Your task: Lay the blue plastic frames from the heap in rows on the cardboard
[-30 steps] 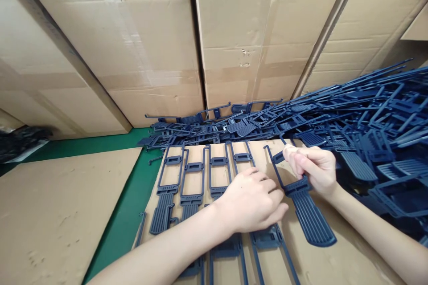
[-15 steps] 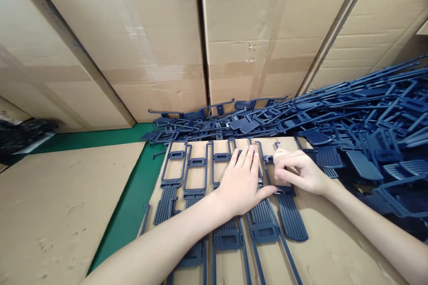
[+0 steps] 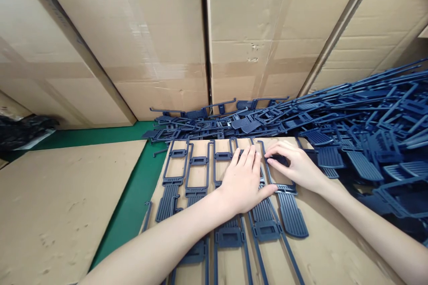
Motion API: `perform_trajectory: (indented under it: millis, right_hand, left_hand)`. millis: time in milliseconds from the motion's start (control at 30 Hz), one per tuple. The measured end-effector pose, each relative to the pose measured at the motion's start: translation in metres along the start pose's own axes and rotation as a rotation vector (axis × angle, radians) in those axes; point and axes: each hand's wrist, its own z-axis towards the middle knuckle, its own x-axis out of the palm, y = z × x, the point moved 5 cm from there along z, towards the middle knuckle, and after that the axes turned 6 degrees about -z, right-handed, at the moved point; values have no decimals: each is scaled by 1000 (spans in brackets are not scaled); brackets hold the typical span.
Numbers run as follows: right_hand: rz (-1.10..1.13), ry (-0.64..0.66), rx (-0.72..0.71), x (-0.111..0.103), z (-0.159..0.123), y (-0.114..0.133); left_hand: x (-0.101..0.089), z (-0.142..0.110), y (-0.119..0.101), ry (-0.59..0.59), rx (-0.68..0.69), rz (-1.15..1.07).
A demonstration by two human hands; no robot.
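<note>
My left hand (image 3: pixel 242 178) lies flat, fingers stretched out, over the dark blue plastic frames laid side by side on a cardboard sheet (image 3: pixel 334 240). Its thumb reaches toward the rightmost frame, which has a ribbed paddle end (image 3: pixel 292 216). At that frame's upper part, my right hand (image 3: pixel 294 164) has thumb and fingertips close together on its left bar; my fingers partly hide the crosspiece there. Left of my hands lie more of these frames, with a small slotted block (image 3: pixel 199 160) across one of them. Other frames point the opposite way nearer me.
A large tangled pile of the same blue frames (image 3: pixel 334 116) spreads behind and to the right. Tall cardboard boxes (image 3: pixel 160 31) stand at the back. Another cardboard sheet (image 3: pixel 60 209) lies at left on the green floor (image 3: pixel 133 187), with black plastic (image 3: pixel 23 131) beyond it.
My right hand has shifted left across the rightmost frame, its fingers now reaching to the left bar. My left hand has stayed in place; the view has moved slightly.
</note>
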Motion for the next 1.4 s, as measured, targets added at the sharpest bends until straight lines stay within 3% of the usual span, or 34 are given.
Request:
perform_trajectory:
  millis: [333,667,1000,1200,1300,1400]
  right_hand:
    - [-90,-34,-29,0,-1,-6]
    - [-77,-56,-38,5,-3,-8]
    - [-38,-68,-49,3,0,-3]
    - [47,-278,-1,-19,2,8]
    - [74,-365,-27,-26,1,13]
    - [122,-405,-112,-27,-1,21]
  left_hand:
    - [1,0,0,-35,22,17]
    - [-2,1,-2,30,-18,17]
    - [1,0,1,-31,10,-1]
    - [-11,-2,-4,-74,77,-62]
    - [-18,-6,-15,-96,218,-110]
    - [-14,-9,-22,-59,326,-148]
